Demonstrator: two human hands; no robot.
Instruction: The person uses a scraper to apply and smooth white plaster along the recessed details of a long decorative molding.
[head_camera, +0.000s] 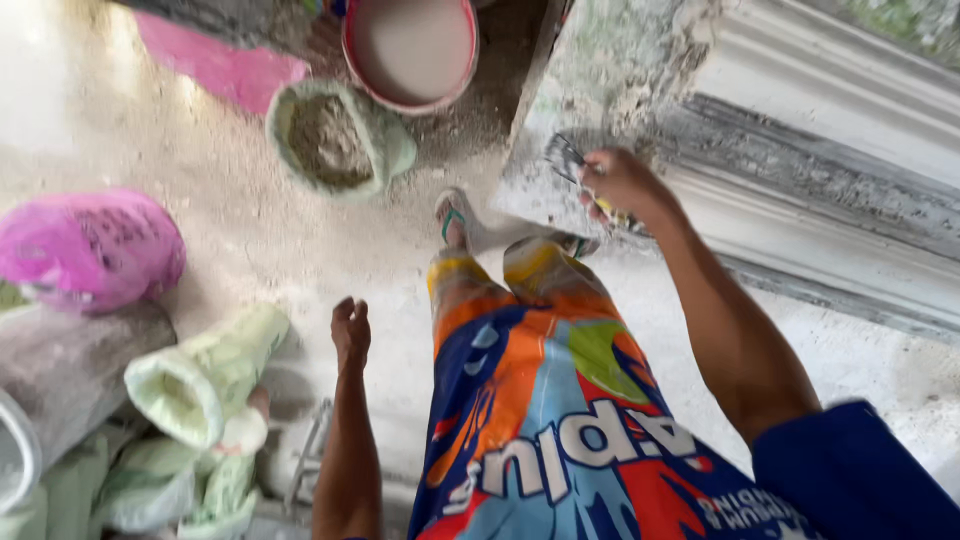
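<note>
A grey-white moulded wall base (800, 170) is seen at 1 to 3 o'clock, stepped in profile, patchy and rough where old coating shows dark streaks. A dusty concrete floor (250, 230) is spread below it. A pink sack (90, 250) is lying at 9 o'clock, a grey sack (60, 380) and a rolled pale-green sack (200, 375) at 8 o'clock. An open green sack of grey powder (335, 140) is standing at 11 o'clock, with a red-rimmed bucket of pale mix (412, 50) just beyond it at 12. Patterned shorts (540, 400) and sandalled feet (460, 220) are seen at centre.

The right hand (622, 185) is held at 1 o'clock, fingers clamped on a small scraper tool (570, 160), whose dark metal end is pressed to the wall face near the corner; the yellow handle is mostly hidden in the fist. The left hand (350, 330) is hanging free at 7 o'clock, fingers curled loosely together, nothing held.

Judged step: the wall face is being scraped or worked with the tool. It is judged best done with the blade kept flat and at a low angle, strokes kept short, pressure kept even so the moulding edges are not chipped. The powder sack and bucket are near the feet and are best not kicked.
</note>
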